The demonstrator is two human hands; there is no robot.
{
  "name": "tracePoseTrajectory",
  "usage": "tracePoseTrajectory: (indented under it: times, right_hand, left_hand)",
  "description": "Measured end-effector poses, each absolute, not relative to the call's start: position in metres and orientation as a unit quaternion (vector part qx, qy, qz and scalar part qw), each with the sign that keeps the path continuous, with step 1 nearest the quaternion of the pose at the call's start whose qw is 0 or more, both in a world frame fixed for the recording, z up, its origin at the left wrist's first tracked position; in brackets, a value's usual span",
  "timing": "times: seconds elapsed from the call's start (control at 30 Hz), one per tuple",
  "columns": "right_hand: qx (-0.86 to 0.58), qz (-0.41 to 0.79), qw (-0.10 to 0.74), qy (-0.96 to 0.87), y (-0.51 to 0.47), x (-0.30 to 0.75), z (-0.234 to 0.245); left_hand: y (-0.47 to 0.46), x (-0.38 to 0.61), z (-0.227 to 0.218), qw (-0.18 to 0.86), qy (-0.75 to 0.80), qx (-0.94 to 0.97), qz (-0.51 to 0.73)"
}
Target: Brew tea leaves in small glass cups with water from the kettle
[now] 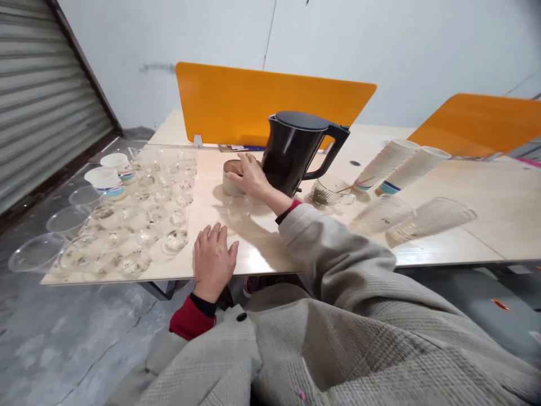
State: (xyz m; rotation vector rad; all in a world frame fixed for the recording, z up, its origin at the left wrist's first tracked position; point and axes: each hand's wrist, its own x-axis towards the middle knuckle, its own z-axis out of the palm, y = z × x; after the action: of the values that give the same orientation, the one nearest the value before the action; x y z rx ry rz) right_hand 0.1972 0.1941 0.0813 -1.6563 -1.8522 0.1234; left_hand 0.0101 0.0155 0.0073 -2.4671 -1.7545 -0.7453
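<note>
My left hand [214, 260] lies palm down at the table's front edge, fingers stretched out, with nothing in it. My right hand [251, 179] reaches over the right side of a short beige round container [229, 185] with a brown inside. Its thumb crosses the container's front and the fingers extend over the rim; whether they press on it I cannot tell. Just in front stands a clear plastic cup [239, 210]. A black electric kettle [291, 149] is right behind my right wrist. Right of it, a clear glass bowl [327, 192] contains dark dried leaves and a thin stick.
Many clear cups [175, 239] with bits of leaf crowd the table's left end, beside white paper cups [105, 181]. Stacked paper cups [391, 160] and clear cup stacks [433, 220] lie tilted at right. An orange divider [270, 104] stands behind.
</note>
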Motion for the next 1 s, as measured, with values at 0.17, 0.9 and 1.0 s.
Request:
tracePoseTrajectory:
  times: [0.17,0.9,1.0]
  right_hand:
    - [-0.682,0.108,0.283,-0.666,0.211,0.186,0.076]
    - [-0.551,-0.010,0.384,-0.741,-0.021,0.234,0.104]
    - [-0.569,0.047,0.382,-0.727,-0.024,0.222,0.068]
  left_hand:
    - [0.015,0.010,0.009,-0.001,-0.563,-0.791,-0.240]
    - [0.018,-0.004,-0.005,-0.033,-0.435,-0.777,-0.453]
    - [0.013,-0.012,-0.001,-0.056,-0.387,-0.773,-0.499]
